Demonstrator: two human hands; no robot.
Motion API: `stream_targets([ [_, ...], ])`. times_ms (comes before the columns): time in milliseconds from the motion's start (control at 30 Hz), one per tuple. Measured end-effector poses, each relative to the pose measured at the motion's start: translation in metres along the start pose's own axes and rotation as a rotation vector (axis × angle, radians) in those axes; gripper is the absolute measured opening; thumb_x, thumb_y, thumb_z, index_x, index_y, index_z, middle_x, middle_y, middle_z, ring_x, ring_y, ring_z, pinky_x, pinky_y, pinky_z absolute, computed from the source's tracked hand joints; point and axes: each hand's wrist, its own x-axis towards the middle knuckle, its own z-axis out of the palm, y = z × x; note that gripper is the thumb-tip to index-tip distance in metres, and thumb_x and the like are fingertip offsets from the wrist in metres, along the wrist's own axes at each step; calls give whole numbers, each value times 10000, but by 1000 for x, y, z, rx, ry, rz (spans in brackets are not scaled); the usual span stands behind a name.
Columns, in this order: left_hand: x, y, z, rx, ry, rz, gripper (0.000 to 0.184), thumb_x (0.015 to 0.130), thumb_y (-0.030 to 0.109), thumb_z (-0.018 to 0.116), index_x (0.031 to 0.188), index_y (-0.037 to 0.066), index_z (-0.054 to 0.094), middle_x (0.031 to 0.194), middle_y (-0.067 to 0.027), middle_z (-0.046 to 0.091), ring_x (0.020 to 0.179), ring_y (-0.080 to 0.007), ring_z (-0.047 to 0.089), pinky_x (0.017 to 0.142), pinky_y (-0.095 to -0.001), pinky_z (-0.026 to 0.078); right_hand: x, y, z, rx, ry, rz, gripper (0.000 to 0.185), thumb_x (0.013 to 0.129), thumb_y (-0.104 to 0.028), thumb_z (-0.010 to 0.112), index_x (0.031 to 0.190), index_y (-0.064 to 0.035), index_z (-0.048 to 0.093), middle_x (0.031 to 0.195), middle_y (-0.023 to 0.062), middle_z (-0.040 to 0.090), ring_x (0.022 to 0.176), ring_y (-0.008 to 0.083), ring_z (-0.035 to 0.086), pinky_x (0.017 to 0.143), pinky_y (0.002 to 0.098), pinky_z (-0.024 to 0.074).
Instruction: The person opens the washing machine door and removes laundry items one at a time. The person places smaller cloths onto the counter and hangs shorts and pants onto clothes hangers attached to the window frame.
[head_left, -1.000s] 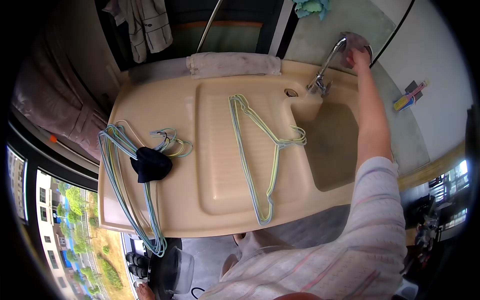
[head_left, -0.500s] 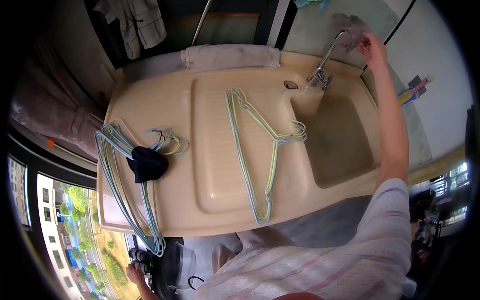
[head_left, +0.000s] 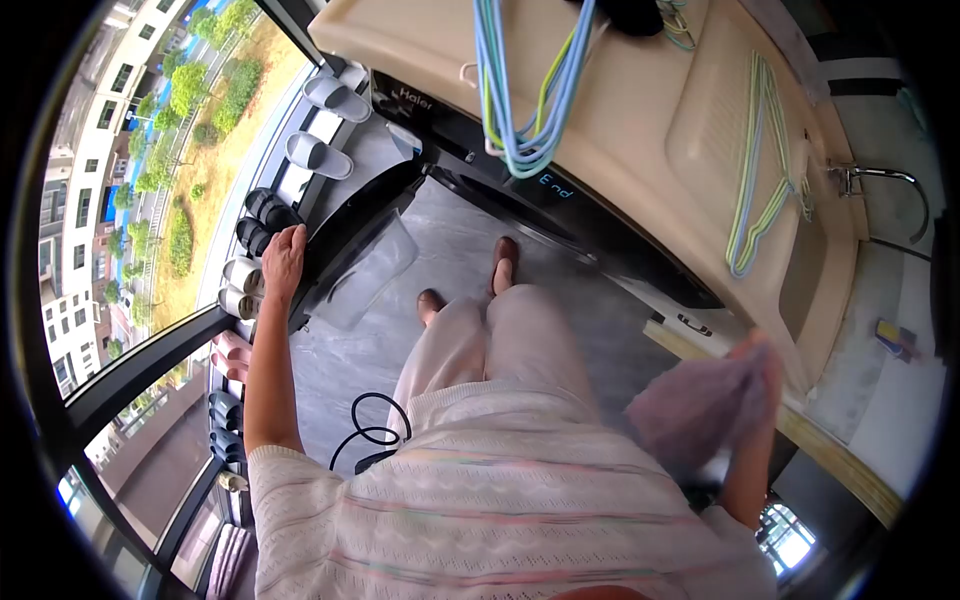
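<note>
A greyish-mauve cloth (head_left: 690, 405) hangs from my right hand (head_left: 757, 352), which is closed around it at the right, in front of the sink cabinet; motion smears both. On the left, my left hand (head_left: 284, 260) lies at the outer edge of the open black washing machine door (head_left: 350, 215), its fingers curled and partly hidden. A clear bowl-shaped part (head_left: 360, 270) bulges from that door. The black washing machine (head_left: 520, 165) sits below the beige countertop (head_left: 640, 130), its display lit.
Blue and yellow-green hangers (head_left: 530, 140) overhang the counter edge, beside a dark cloth (head_left: 635, 12). More hangers (head_left: 755, 190) lie near the sink (head_left: 800, 270) and faucet (head_left: 880, 172). Several pairs of slippers (head_left: 318, 155) line the window side. A black hose (head_left: 375, 430) loops by my legs.
My view has swung down and left, from the sink to the floor and washer. My right hand has brought the mauve cloth down from beside the faucet. My left hand stays by the door.
</note>
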Motion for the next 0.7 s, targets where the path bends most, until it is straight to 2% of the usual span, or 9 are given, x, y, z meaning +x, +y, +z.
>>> stream_targets([
  [67, -7, 3, 1, -43, 12, -30, 445, 890, 436, 397, 965, 57, 618, 853, -163, 595, 858, -327, 564, 756, -375, 427, 31, 74, 31, 238, -321, 176, 351, 756, -279, 661, 952, -46, 486, 845, 94, 574, 788, 175, 570, 679, 296, 484],
  [133, -9, 7, 3, -54, 90, -25, 404, 879, 413, 436, 945, 65, 631, 837, -148, 595, 829, -315, 569, 734, -375, 432, 59, 142, 69, 215, -239, 422, 205, 823, -63, 550, 1024, -41, 516, 953, 84, 588, 926, 204, 575, 841, 331, 463],
  [300, -10, 13, 5, -20, 230, -51, 341, 843, 403, 512, 894, 97, 654, 742, -87, 585, 692, -261, 587, 622, -349, 447, 169, 294, 131, 110, -188, 536, 244, 783, 14, 558, 1014, -40, 503, 973, 96, 573, 890, 228, 583, 798, 374, 487],
  [400, -8, 13, 4, 31, 233, -64, 326, 840, 399, 527, 887, 101, 652, 754, -68, 594, 691, -238, 588, 606, -329, 444, 272, 386, 145, -349, 223, 173, 341, 708, 58, 609, 1013, -7, 470, 924, 102, 552, 830, 213, 569, 697, 346, 492],
  [467, -7, 6, 9, -9, 263, -33, 325, 839, 396, 539, 904, 98, 652, 761, -69, 599, 670, -217, 586, 609, -309, 443, 338, 397, 167, -776, 158, -125, 385, 731, -21, 636, 1082, 15, 482, 987, 143, 574, 884, 210, 569, 747, 318, 472],
  [500, -9, 9, 8, -22, 285, -23, 326, 840, 392, 541, 908, 94, 652, 759, -71, 599, 661, -207, 585, 612, -301, 442, 352, 379, 192, -984, 183, -450, 404, 744, -214, 643, 1063, 9, 536, 1064, 205, 571, 970, 330, 556, 827, 354, 441],
  [567, -9, 7, 11, -56, 311, -1, 322, 842, 382, 548, 914, 86, 652, 750, -75, 595, 652, -186, 580, 615, -285, 436, 410, 380, 223, -1003, 25, -138, 470, 791, -391, 573, 1041, 7, 580, 1050, 201, 595, 1008, 330, 552, 863, 363, 429],
  [600, -10, 7, 12, -60, 329, 27, 336, 847, 377, 550, 914, 63, 649, 749, -75, 600, 657, -165, 580, 621, -273, 433, 445, 406, 230, -1291, 168, -562, 461, 796, -380, 567, 1030, 17, 578, 982, 195, 619, 933, 340, 582, 789, 373, 460],
  [700, -12, 4, 16, -16, 379, 34, 370, 856, 392, 554, 961, 51, 651, 812, -74, 641, 724, -145, 600, 668, -259, 454, 475, 420, 267, -1084, -116, -1016, 417, 795, -335, 559, 1003, 25, 578, 971, 206, 613, 923, 351, 579, 789, 386, 457],
])
